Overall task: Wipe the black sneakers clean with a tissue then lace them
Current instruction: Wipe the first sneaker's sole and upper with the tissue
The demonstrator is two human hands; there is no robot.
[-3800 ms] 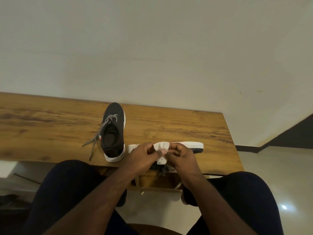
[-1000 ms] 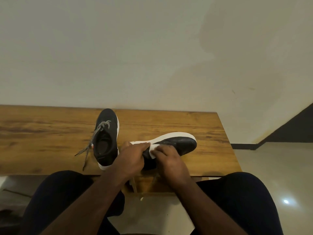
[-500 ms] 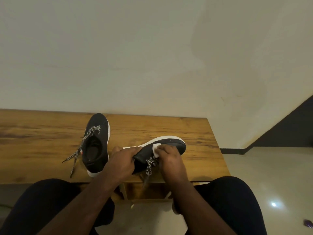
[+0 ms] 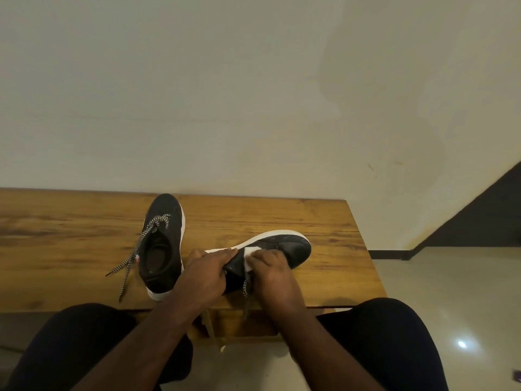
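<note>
The tissue (image 4: pixel 249 256) has slid back along the tipped shoe (image 4: pixel 284 249). The right hand (image 4: pixel 272 273) pinches it; the left hand (image 4: pixel 205 273) holds the heel. The other shoe (image 4: pixel 165 244) sits on the bench (image 4: pixel 324 221).

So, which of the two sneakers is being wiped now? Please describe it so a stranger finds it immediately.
On the wooden table, look near its right end, just ahead of the person's knees. The sneaker being wiped lies tipped on its side, gripped by the left hand, tissue pressed on it. The other sneaker stands upright, untouched.

Both hands' (image 4: pixel 204 273) grips apparently curled, forearms converging.
</note>
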